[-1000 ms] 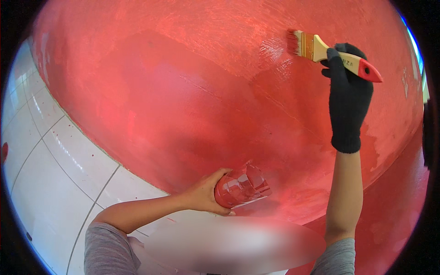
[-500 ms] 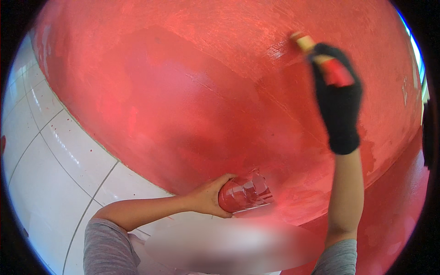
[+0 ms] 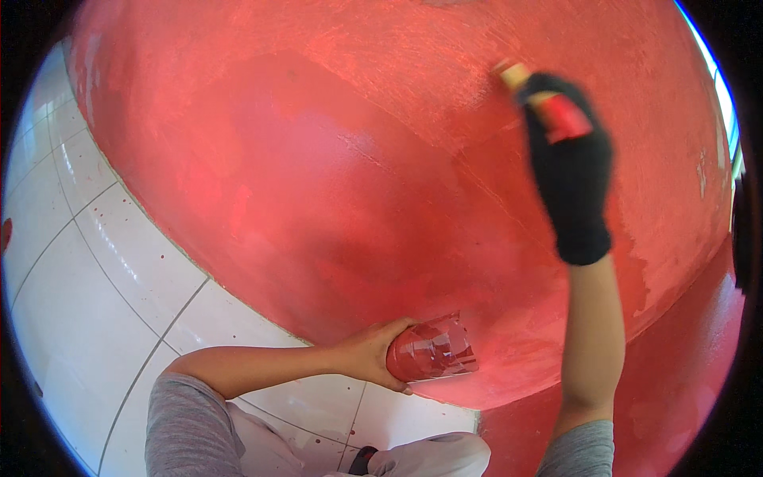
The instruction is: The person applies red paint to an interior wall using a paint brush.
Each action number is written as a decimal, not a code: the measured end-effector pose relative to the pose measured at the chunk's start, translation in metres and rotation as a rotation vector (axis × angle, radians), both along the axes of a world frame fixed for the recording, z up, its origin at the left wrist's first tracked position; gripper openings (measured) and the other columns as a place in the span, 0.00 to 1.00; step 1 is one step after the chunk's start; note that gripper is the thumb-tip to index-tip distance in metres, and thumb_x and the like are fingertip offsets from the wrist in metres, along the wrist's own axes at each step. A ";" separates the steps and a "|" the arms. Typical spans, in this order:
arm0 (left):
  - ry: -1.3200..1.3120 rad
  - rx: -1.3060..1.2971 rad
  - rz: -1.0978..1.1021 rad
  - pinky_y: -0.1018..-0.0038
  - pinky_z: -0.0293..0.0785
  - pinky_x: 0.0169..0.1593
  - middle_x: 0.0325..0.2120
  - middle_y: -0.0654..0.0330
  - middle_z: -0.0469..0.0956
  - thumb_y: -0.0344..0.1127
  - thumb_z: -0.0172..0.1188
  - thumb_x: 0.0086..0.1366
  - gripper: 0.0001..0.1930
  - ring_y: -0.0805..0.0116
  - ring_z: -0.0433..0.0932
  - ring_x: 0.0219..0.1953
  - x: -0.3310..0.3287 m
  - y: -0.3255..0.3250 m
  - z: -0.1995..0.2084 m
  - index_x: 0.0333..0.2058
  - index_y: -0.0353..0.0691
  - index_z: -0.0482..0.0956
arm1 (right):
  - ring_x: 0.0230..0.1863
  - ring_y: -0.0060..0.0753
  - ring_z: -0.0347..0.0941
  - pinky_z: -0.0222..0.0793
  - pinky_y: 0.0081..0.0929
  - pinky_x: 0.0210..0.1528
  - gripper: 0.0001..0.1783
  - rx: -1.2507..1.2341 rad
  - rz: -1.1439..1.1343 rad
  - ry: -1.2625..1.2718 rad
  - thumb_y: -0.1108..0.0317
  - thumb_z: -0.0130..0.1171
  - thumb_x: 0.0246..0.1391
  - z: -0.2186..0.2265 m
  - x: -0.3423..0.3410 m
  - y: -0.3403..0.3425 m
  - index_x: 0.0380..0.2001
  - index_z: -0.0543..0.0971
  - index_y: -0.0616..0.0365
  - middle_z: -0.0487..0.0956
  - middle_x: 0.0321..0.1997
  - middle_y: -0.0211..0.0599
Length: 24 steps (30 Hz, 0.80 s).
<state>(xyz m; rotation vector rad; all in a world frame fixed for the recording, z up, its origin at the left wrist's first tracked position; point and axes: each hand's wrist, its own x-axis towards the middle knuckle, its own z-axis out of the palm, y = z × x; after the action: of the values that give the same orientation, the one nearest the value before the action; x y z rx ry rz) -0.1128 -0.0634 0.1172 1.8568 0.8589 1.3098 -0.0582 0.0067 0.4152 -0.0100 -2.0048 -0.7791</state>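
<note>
A red-painted wall (image 3: 310,175) fills most of the view. My right hand (image 3: 574,187), in a black knitted glove, is closed around a paintbrush (image 3: 566,119) with a red handle and a yellowish band. The brush's short bristles lie at or very near the wall, high up and right of the middle; motion blurs them a little. Lower down, my bare left hand (image 3: 372,354) grips a clear plastic container (image 3: 433,347), which looks like a cut bottle, smeared with red paint. It is tilted on its side, its jagged rim toward the right.
White floor tiles (image 3: 87,294) with dark joints and red paint drops run along the wall's lower left edge. Another red surface (image 3: 675,366) meets the wall at the lower right. My bent leg (image 3: 437,457) in light trousers shows at the bottom.
My right hand and the brush have shifted slightly left. My left hand and the container have moved a little right and down. My leg is now visible where a blur was.
</note>
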 end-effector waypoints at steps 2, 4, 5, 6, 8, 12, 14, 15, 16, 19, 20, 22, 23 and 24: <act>-0.001 0.007 0.008 0.66 0.70 0.53 0.50 0.50 0.70 0.47 0.77 0.37 0.51 0.58 0.72 0.51 0.001 0.000 -0.001 0.57 0.35 0.58 | 0.34 0.46 0.76 0.72 0.31 0.35 0.06 0.054 -0.071 -0.272 0.66 0.57 0.54 -0.035 -0.010 -0.001 0.35 0.78 0.53 0.78 0.34 0.41; 0.000 0.008 -0.009 0.67 0.69 0.54 0.50 0.51 0.70 0.47 0.77 0.37 0.51 0.59 0.72 0.52 0.001 -0.001 -0.002 0.57 0.36 0.58 | 0.34 0.47 0.76 0.71 0.30 0.34 0.05 -0.092 -0.057 -0.377 0.66 0.57 0.55 -0.056 -0.017 -0.002 0.33 0.77 0.54 0.78 0.31 0.41; 0.006 -0.007 0.004 0.67 0.69 0.54 0.50 0.51 0.70 0.47 0.77 0.37 0.51 0.59 0.72 0.52 0.000 -0.002 -0.002 0.57 0.36 0.58 | 0.34 0.47 0.76 0.71 0.30 0.34 0.05 -0.109 -0.075 -0.362 0.66 0.57 0.55 -0.056 -0.019 -0.002 0.33 0.77 0.54 0.78 0.31 0.41; -0.009 -0.002 -0.005 0.67 0.69 0.54 0.50 0.51 0.70 0.47 0.77 0.37 0.51 0.58 0.72 0.52 0.000 -0.002 -0.003 0.57 0.36 0.58 | 0.33 0.45 0.76 0.71 0.28 0.34 0.05 -0.292 0.045 -0.298 0.66 0.57 0.55 -0.050 -0.021 -0.001 0.32 0.76 0.54 0.78 0.30 0.41; -0.027 0.000 -0.019 0.67 0.69 0.54 0.50 0.51 0.70 0.47 0.77 0.37 0.51 0.58 0.72 0.52 -0.001 -0.002 -0.004 0.58 0.36 0.58 | 0.32 0.40 0.77 0.70 0.27 0.33 0.05 -0.414 0.105 -0.146 0.66 0.56 0.55 -0.023 -0.019 0.000 0.31 0.75 0.55 0.78 0.27 0.40; -0.015 -0.004 -0.043 0.67 0.69 0.54 0.51 0.51 0.69 0.48 0.77 0.38 0.51 0.58 0.71 0.52 -0.002 0.000 -0.006 0.58 0.36 0.58 | 0.29 0.31 0.78 0.70 0.26 0.31 0.05 -0.193 -0.022 0.119 0.66 0.56 0.56 0.031 -0.004 0.002 0.32 0.76 0.55 0.78 0.25 0.39; 0.002 -0.023 -0.035 0.67 0.69 0.54 0.51 0.50 0.69 0.48 0.77 0.38 0.51 0.58 0.71 0.52 -0.002 0.001 -0.007 0.58 0.36 0.57 | 0.31 0.35 0.78 0.70 0.27 0.32 0.06 0.034 0.056 0.160 0.65 0.56 0.56 0.023 -0.002 0.002 0.33 0.76 0.56 0.79 0.28 0.40; -0.001 -0.016 -0.040 0.67 0.69 0.54 0.51 0.50 0.69 0.48 0.77 0.37 0.51 0.58 0.71 0.53 -0.001 0.001 -0.008 0.58 0.36 0.57 | 0.33 0.37 0.78 0.70 0.28 0.33 0.06 0.004 0.030 0.063 0.65 0.56 0.56 0.010 -0.005 0.002 0.34 0.77 0.55 0.79 0.30 0.41; -0.006 -0.013 -0.050 0.67 0.69 0.54 0.51 0.50 0.69 0.48 0.77 0.37 0.52 0.58 0.71 0.53 -0.001 0.002 -0.008 0.58 0.36 0.57 | 0.35 0.39 0.78 0.71 0.28 0.34 0.07 0.005 0.043 -0.045 0.66 0.56 0.56 -0.009 -0.012 0.004 0.35 0.77 0.55 0.79 0.32 0.41; -0.064 0.036 -0.034 0.64 0.70 0.52 0.49 0.48 0.71 0.43 0.76 0.35 0.49 0.53 0.72 0.51 0.002 0.001 -0.009 0.56 0.35 0.59 | 0.36 0.44 0.76 0.71 0.32 0.36 0.06 -0.065 0.044 -0.437 0.68 0.56 0.54 -0.066 -0.026 0.004 0.35 0.77 0.54 0.77 0.32 0.41; -0.062 0.028 -0.028 0.64 0.70 0.52 0.49 0.48 0.71 0.43 0.76 0.35 0.49 0.53 0.72 0.51 0.003 0.001 -0.009 0.56 0.35 0.59 | 0.36 0.44 0.76 0.71 0.32 0.36 0.06 -0.064 0.049 -0.432 0.68 0.56 0.54 -0.072 -0.029 0.003 0.35 0.77 0.54 0.77 0.32 0.41; -0.060 0.052 -0.028 0.64 0.69 0.53 0.49 0.48 0.70 0.42 0.76 0.35 0.49 0.53 0.72 0.51 0.004 0.000 -0.009 0.56 0.35 0.59 | 0.37 0.31 0.75 0.68 0.21 0.40 0.03 -0.447 0.232 -0.333 0.73 0.56 0.55 -0.067 -0.030 -0.001 0.34 0.76 0.58 0.76 0.33 0.36; -0.067 0.043 -0.032 0.64 0.69 0.53 0.49 0.48 0.70 0.42 0.76 0.35 0.49 0.53 0.72 0.51 0.004 0.000 -0.010 0.56 0.35 0.59 | 0.37 0.30 0.75 0.68 0.21 0.40 0.04 -0.417 0.137 -0.260 0.72 0.55 0.56 -0.054 -0.028 -0.001 0.35 0.75 0.58 0.76 0.32 0.35; -0.066 0.038 -0.037 0.64 0.70 0.53 0.49 0.48 0.70 0.42 0.76 0.36 0.49 0.52 0.72 0.51 0.004 0.000 -0.009 0.56 0.36 0.58 | 0.37 0.28 0.75 0.68 0.21 0.40 0.05 -0.414 0.041 -0.188 0.70 0.54 0.57 -0.031 -0.026 -0.001 0.36 0.75 0.59 0.76 0.32 0.34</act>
<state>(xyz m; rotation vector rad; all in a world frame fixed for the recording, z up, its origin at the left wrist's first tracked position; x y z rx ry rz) -0.1090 -0.0632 0.1079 1.8400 0.7668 1.3651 -0.0844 0.0054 0.3844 -0.1398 -2.3070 -0.3377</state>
